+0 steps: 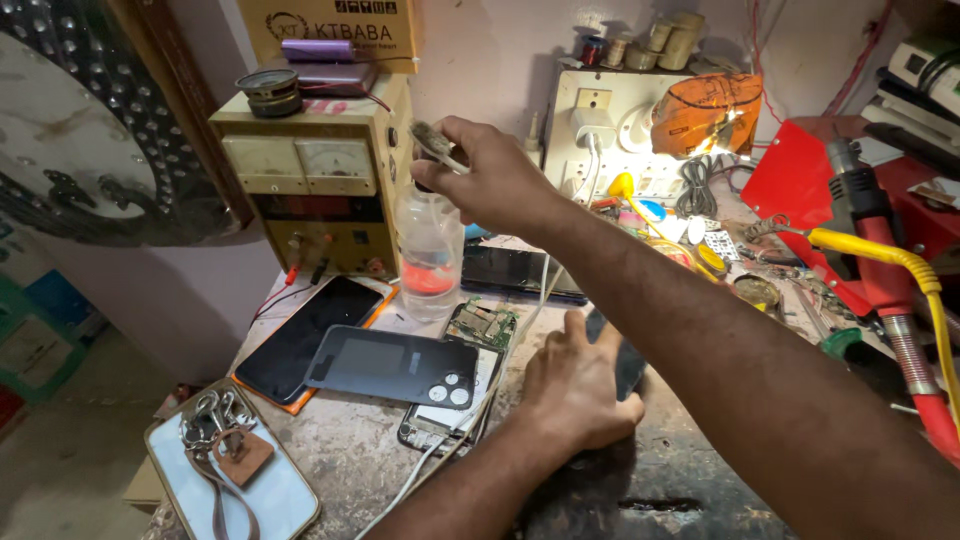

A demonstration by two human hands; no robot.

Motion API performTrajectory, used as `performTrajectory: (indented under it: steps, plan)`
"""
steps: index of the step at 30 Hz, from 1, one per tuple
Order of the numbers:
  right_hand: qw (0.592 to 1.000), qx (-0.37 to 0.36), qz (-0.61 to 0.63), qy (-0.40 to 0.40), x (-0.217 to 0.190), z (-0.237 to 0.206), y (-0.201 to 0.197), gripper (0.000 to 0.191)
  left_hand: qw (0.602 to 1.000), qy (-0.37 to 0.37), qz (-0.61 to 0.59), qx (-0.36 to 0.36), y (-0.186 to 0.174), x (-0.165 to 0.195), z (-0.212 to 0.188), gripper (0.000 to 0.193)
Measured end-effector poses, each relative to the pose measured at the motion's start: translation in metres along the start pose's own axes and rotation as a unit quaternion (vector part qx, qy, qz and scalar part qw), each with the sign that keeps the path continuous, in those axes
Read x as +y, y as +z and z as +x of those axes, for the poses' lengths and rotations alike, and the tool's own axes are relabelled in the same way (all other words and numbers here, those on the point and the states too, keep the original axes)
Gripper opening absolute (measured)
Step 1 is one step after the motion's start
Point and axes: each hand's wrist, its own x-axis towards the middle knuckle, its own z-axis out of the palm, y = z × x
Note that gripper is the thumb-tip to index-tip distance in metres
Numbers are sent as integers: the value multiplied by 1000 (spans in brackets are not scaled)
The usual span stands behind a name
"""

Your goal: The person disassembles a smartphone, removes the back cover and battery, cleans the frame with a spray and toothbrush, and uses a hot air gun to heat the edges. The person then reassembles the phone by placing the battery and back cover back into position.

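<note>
Low in the frame's centre, the left hand (575,390) lies flat on the worn surface (690,470), its grip spread over a dark phone (628,362). Just left lies a grey phone back cover (390,365) over an opened phone (440,415). Higher, at centre, the right hand (495,175) pinches what looks like a worn brush (435,143) above a clear plastic bottle (430,250).
</note>
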Motion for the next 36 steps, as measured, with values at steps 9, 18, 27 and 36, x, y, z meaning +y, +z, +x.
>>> performTrajectory:
  steps: [9, 18, 27, 36]
  plan:
    - [996, 28, -84, -22, 0, 7, -9, 31, 997, 31, 45, -50, 8, 1, -2, 98]
    - [995, 1, -81, 53, -7, 16, -4, 33, 997, 20, 51, -47, 16, 3, -3, 92]
    - [995, -10, -91, 29, -6, 20, -3, 34, 995, 93, 24, 36, 20, 2, -1, 82]
    - [979, 6, -205, -16, -11, 34, -18, 55, 781, 12, -91, 617, -76, -72, 20, 58]
